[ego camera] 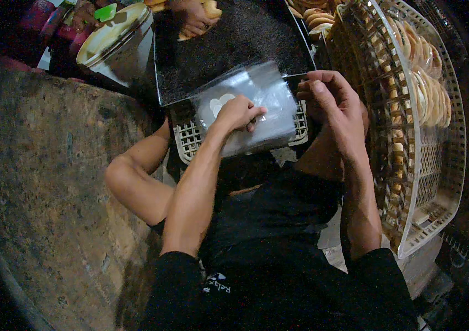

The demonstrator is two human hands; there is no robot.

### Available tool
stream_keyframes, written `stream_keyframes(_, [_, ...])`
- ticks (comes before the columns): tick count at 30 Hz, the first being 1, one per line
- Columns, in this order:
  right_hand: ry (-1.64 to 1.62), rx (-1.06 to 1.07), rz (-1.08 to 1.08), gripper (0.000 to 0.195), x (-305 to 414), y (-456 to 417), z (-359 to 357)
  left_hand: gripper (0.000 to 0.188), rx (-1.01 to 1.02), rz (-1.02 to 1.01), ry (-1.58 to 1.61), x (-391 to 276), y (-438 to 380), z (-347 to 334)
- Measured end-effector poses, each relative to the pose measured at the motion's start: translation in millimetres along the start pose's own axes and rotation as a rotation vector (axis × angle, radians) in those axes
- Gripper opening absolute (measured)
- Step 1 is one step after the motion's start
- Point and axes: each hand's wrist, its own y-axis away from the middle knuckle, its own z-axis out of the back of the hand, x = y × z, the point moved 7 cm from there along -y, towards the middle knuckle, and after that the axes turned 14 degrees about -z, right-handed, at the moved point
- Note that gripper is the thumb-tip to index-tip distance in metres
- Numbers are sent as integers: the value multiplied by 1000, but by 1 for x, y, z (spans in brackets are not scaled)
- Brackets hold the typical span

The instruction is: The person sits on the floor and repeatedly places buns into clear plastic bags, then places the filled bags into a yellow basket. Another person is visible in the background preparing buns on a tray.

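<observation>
A stack of clear plastic bags (pixel 275 99) lies over a pale plastic basket (pixel 189 142) in front of me, with white round shapes showing at its left part. My left hand (pixel 238 113) rests on the bags, fingers bent and thumb pointing right; whether it pinches a bag cannot be told. My right hand (pixel 335 95) is raised just right of the stack, thumb and forefinger close together at the end of a thin, light edge or strip that runs toward the bags. Whether the fingers grip it is unclear.
A black tray (pixel 255 33) lies beyond the bags, with another person's hand (pixel 195 18) over bread at its far edge. A tall plastic crate (pixel 414 165) holding bagged flat breads (pixel 428 91) stands at right. A white bucket (pixel 122 49) and wooden table (pixel 60 173) are at left.
</observation>
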Motion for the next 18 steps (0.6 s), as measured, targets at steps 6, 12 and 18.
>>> stream_keyframes(6, [417,167,216,32,-3,-18,-34,52,-340,-258,-225,-82,56,24])
stream_keyframes(12, [-538,165,-51,22,10,-8,-59,61,-449,-286,1467,-57,48,4])
stream_keyframes(18, [-455,-40,-134,19,-13,7,-31,36,-949,-291,1070,-57,59,98])
